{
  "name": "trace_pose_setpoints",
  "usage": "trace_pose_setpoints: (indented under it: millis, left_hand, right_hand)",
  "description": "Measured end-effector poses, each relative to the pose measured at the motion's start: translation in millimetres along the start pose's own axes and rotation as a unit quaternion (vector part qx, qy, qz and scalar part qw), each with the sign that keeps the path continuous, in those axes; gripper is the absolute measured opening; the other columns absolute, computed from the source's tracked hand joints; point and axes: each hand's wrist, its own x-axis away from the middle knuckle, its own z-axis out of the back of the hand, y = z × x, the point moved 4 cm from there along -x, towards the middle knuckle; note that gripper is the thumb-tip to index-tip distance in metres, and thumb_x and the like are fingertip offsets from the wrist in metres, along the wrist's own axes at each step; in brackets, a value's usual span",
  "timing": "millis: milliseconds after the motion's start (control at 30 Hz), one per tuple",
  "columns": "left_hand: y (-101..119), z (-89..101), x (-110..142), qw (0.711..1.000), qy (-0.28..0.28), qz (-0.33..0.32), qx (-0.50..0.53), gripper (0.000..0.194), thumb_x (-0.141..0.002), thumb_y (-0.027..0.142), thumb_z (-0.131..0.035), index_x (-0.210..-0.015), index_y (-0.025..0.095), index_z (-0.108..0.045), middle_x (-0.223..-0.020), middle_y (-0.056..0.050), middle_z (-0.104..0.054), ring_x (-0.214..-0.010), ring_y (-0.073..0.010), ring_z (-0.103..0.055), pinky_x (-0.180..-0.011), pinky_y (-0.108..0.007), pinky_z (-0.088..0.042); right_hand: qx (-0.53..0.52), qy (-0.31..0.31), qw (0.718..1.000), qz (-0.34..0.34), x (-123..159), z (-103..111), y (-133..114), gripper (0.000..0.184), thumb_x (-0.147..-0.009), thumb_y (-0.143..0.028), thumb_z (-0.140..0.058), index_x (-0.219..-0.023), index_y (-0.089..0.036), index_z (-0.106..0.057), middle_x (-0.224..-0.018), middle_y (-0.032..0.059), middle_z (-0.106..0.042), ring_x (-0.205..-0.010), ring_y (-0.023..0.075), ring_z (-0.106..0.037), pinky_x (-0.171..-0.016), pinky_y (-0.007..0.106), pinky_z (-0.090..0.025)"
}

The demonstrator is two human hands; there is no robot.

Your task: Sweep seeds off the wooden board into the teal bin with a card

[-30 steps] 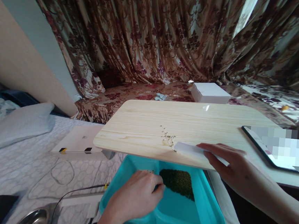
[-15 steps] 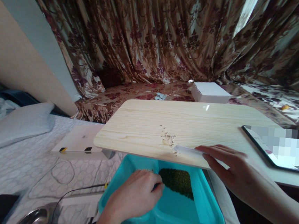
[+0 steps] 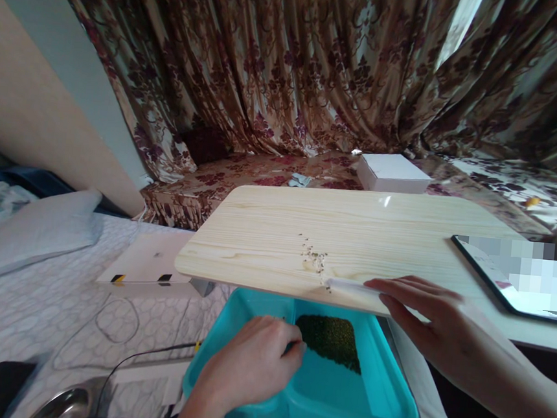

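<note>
My right hand (image 3: 420,312) pinches a thin, whitish translucent strip (image 3: 349,293) between thumb and fingers. The strip lies low against the wooden tabletop (image 3: 268,214), near its front edge. Just left of its tip is a scatter of small dark and greenish grains (image 3: 316,258). Below that edge stands a turquoise two-compartment container (image 3: 335,396). A heap of green grains (image 3: 330,337), possibly mung beans, fills the back of its right compartment. My left hand (image 3: 260,357) is closed over the left compartment, its fingertips at the divider. Whatever those fingers hold, if anything, is hidden.
A tablet (image 3: 520,282) lies at the tabletop's right. Behind the table sits a white box (image 3: 394,170) before patterned curtains (image 3: 296,61). On the bed to the left are a flat white box (image 3: 152,260), a pillow (image 3: 37,227), a cable (image 3: 149,350) and a metal bowl (image 3: 66,405).
My right hand and the strip have shifted slightly right and toward the front edge. More of the grains beside the strip's tip now show. My left hand stays in place.
</note>
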Motion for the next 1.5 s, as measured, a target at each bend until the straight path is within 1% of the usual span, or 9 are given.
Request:
trace_pose_setpoints:
  millis: [200,467,700,867,967,1033,1167,1300,1500]
  left_hand:
    - [0.5,1.8,0.7,1.000,-0.004,0.003,0.006,0.033,-0.094,0.027,-0.038,-0.071,0.020,-0.060,-0.076,-0.003,-0.067,-0.080,-0.0194,-0.062,-0.065,-0.030,-0.033]
    - [0.0,0.7,-0.4,1.000,-0.003,0.001,-0.001,0.033,-0.095,0.026,-0.039,-0.071,0.020,-0.062,-0.077,-0.004,-0.069,-0.081,-0.0203,-0.064,-0.066,-0.030,-0.035]
    - [-0.5,1.6,0.6,1.000,-0.008,0.001,0.001,0.033,-0.096,0.027,-0.039,-0.073,0.020,-0.062,-0.078,-0.004,-0.069,-0.081,-0.0203,-0.063,-0.067,-0.030,-0.035]
    - [-0.9,2.0,0.4,1.000,0.006,-0.003,0.013,0.032,-0.094,0.025,-0.039,-0.068,0.020,-0.057,-0.074,-0.002,-0.067,-0.078,-0.0186,-0.063,-0.065,-0.030,-0.031]
    - [-2.0,1.6,0.2,1.000,0.009,-0.001,0.013,0.031,-0.094,0.025,-0.039,-0.068,0.020,-0.055,-0.071,-0.002,-0.066,-0.075,-0.0181,-0.062,-0.062,-0.031,-0.028]
    - [-2.4,1.3,0.2,1.000,0.007,-0.001,0.011,0.032,-0.094,0.026,-0.038,-0.068,0.020,-0.055,-0.071,-0.002,-0.065,-0.074,-0.0180,-0.062,-0.061,-0.031,-0.027]
    - [-1.5,1.1,0.9,1.000,0.006,-0.004,0.008,0.033,-0.095,0.026,-0.038,-0.067,0.020,-0.054,-0.073,-0.002,-0.066,-0.076,-0.0184,-0.062,-0.063,-0.032,-0.028]
    - [-1.4,1.2,1.2,1.000,0.008,0.001,0.020,0.034,-0.095,0.028,-0.039,-0.066,0.020,-0.054,-0.073,-0.003,-0.067,-0.078,-0.0189,-0.062,-0.063,-0.031,-0.029]
    - [-4.5,1.3,3.0,1.000,0.008,0.003,0.021,0.035,-0.096,0.029,-0.038,-0.066,0.020,-0.056,-0.074,-0.003,-0.067,-0.078,-0.0187,-0.061,-0.065,-0.030,-0.030]
  right_hand:
    - [-0.001,0.019,1.000,0.012,2.5,6.6,-4.8,0.027,-0.093,-0.023,-0.051,-0.107,-0.022,-0.074,-0.097,0.0079,-0.077,-0.083,0.0226,-0.074,-0.069,0.032,-0.061]
    - [-0.014,-0.009,1.000,0.015,3.6,1.0,-4.8,0.029,-0.094,-0.022,-0.047,-0.105,-0.022,-0.074,-0.097,0.0085,-0.078,-0.084,0.0229,-0.074,-0.068,0.031,-0.061]
    - [-0.019,0.009,1.000,0.018,6.9,6.4,-6.6,0.028,-0.093,-0.022,-0.049,-0.106,-0.025,-0.074,-0.097,0.0066,-0.077,-0.082,0.0221,-0.074,-0.068,0.031,-0.061]
    - [-0.050,-0.033,0.998,0.016,12.1,0.3,-9.8,0.031,-0.094,-0.021,-0.049,-0.114,-0.028,-0.071,-0.101,0.0055,-0.076,-0.086,0.0219,-0.073,-0.070,0.030,-0.061]
    - [-0.063,-0.058,0.996,0.006,18.5,0.6,-9.9,0.034,-0.094,-0.022,-0.048,-0.117,-0.034,-0.070,-0.100,0.0024,-0.077,-0.085,0.0231,-0.073,-0.069,0.031,-0.062]
    - [-0.052,-0.040,0.998,0.001,19.9,5.4,-8.2,0.034,-0.094,-0.023,-0.047,-0.115,-0.036,-0.070,-0.100,0.0007,-0.077,-0.085,0.0239,-0.074,-0.068,0.032,-0.063]
    - [-0.016,0.032,0.999,0.008,13.3,14.8,-1.8,0.026,-0.093,-0.025,-0.051,-0.109,-0.030,-0.071,-0.099,0.0022,-0.077,-0.084,0.0223,-0.074,-0.069,0.032,-0.062]
    - [-0.022,0.029,0.999,-0.010,4.1,6.9,10.6,0.025,-0.094,-0.026,-0.051,-0.108,-0.027,-0.071,-0.098,0.0034,-0.077,-0.085,0.0205,-0.073,-0.072,0.031,-0.060]
    - [-0.027,0.032,0.998,-0.039,2.5,-7.4,30.5,0.027,-0.094,-0.032,-0.050,-0.106,-0.024,-0.073,-0.096,0.0059,-0.078,-0.081,0.0216,-0.073,-0.067,0.033,-0.058]
